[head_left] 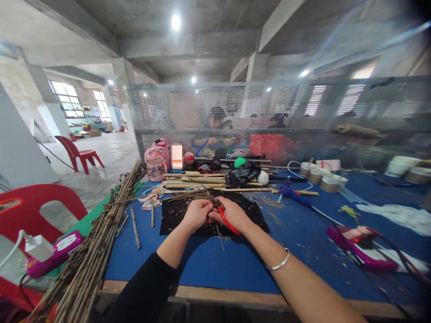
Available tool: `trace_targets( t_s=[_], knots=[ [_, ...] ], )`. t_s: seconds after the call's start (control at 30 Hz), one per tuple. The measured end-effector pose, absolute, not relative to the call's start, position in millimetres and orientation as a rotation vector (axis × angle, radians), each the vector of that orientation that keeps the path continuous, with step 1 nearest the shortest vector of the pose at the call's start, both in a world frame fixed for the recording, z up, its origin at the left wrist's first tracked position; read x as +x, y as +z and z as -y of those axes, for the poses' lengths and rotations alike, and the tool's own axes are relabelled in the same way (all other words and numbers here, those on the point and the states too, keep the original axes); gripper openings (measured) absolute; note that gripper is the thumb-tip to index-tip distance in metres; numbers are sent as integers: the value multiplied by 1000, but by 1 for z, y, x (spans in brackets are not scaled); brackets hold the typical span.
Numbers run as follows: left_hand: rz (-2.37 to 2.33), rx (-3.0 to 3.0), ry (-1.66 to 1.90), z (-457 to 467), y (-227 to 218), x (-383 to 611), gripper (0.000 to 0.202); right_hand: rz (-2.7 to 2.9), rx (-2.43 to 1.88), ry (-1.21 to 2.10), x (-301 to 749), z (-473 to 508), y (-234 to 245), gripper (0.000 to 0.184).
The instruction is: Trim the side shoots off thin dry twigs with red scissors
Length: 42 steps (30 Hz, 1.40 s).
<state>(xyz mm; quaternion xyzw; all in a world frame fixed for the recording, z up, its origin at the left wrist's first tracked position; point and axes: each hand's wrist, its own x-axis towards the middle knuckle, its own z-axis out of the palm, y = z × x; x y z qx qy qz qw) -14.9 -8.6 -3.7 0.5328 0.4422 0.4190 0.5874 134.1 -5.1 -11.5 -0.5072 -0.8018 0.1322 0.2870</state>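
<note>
My right hand (pixel 234 214) is closed round a pair of scissors with a red handle (pixel 232 226); the dark blades point away from me and are partly covered by the fingers. Close beside it, my left hand (pixel 197 214) pinches a thin dry twig (pixel 219 237), its fingertips almost meeting the right hand's. Both hands are over a black cloth (pixel 257 220) scattered with small plant clippings. More thin brown twigs (pixel 183 195) lie across the cloth's far edge, beyond the left hand.
A long bundle of dry stalks (pixel 97 237) lies along the left table edge. Behind the cloth are bamboo sticks (pixel 195 185), a pink-lidded jug (pixel 156 163) and a perforated metal screen (pixel 188 107). On the right stand a blue glue gun (pixel 292 195), tubs (pixel 333 182) and a purple power strip (pixel 367 253).
</note>
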Motion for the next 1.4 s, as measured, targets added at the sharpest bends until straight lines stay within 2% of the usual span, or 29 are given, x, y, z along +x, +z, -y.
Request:
trace_targets(
  t_s=[0.1,0.47,0.67,0.83,1.03,1.2,1.4],
  knots=[
    [-1033,1278,984,9,-3,-15,17,2110,-1361,413,134,7,-10,38],
    [-1103,1256,1010,9,-3,-14,19,2073,-1367,428,133,7,-11,34],
    [-1091,1256,1008,7,-5,-16,19,2089,-1345,462,133,8,-10,37],
    [-1097,1255,1062,6,-7,-17,19,2135,-1483,309,131,11,-9,45],
    [-1131,1410,1134,4,-11,-18,19,2167,-1410,190,128,10,-8,49],
    [-1145,1388,1133,1,-14,-19,21,2116,-1439,296,130,10,-8,40],
    [-1192,1322,1132,4,-10,-17,23,2081,-1425,392,132,11,-10,38]
  ],
)
